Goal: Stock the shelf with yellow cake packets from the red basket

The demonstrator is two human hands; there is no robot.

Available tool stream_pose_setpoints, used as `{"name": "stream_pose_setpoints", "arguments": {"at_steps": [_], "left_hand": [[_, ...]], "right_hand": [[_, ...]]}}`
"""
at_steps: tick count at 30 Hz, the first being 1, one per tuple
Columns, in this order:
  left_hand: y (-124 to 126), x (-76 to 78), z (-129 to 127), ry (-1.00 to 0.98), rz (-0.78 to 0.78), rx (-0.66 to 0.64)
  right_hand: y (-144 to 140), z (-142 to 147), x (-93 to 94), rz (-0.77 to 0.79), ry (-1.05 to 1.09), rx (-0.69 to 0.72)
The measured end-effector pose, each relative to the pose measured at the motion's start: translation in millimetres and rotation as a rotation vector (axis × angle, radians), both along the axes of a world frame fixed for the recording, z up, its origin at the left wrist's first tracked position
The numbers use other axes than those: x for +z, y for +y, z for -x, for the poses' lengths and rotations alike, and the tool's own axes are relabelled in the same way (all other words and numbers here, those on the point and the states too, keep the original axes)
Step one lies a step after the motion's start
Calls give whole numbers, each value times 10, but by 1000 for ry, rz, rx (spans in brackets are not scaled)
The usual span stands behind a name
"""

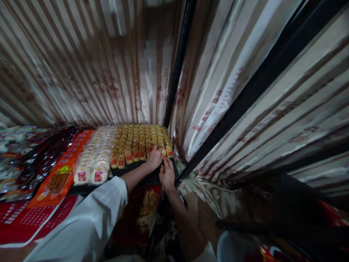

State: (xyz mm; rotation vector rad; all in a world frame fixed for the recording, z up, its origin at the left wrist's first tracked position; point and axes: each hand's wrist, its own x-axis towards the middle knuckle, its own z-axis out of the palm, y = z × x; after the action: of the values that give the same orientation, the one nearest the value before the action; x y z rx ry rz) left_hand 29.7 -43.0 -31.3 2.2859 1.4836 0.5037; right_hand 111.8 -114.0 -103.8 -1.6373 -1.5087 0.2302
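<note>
My left hand (154,157) rests on the front row of small yellow-and-red wrapped snack packs (139,140) laid in rows on a dark shelf tray (137,168). Its fingers curl over a pack near the tray's right front corner. My right hand (167,174) is just below it at the tray's front edge, fingers pinched at the same spot. Whether either hand grips a pack is not clear in the dim light. Both arms wear white sleeves.
White round wrapped cakes (94,160) fill the tray's left part. Orange flat packets (58,180) and dark packets (40,156) lie further left. Striped curtains (89,62) hang behind and to the right, with a black post (178,62) between. More packaged goods (144,211) sit on a lower shelf.
</note>
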Motion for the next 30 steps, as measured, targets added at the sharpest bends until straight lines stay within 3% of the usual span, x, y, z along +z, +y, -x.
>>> {"name": "stream_pose_setpoints", "arguments": {"at_steps": [4,10,14,18,23,30], "left_hand": [[17,-18,-26,-23,24,28],[-126,-104,13,-81,-59,68],[-295,-231,80,-50,-75,155],[-415,-422,140,-154,-90,264],[-400,-642,172,-324,-91,181],[-337,-707,166,-384,-101,185]], "right_hand": [[58,-7,-63,7,-4,-18],[87,-18,-107,7,-2,-21],[91,-19,-154,-16,-31,-30],[97,-1,-192,-54,-74,-62],[95,26,-183,-69,-76,-84],[87,28,-146,-20,-118,-76]]}}
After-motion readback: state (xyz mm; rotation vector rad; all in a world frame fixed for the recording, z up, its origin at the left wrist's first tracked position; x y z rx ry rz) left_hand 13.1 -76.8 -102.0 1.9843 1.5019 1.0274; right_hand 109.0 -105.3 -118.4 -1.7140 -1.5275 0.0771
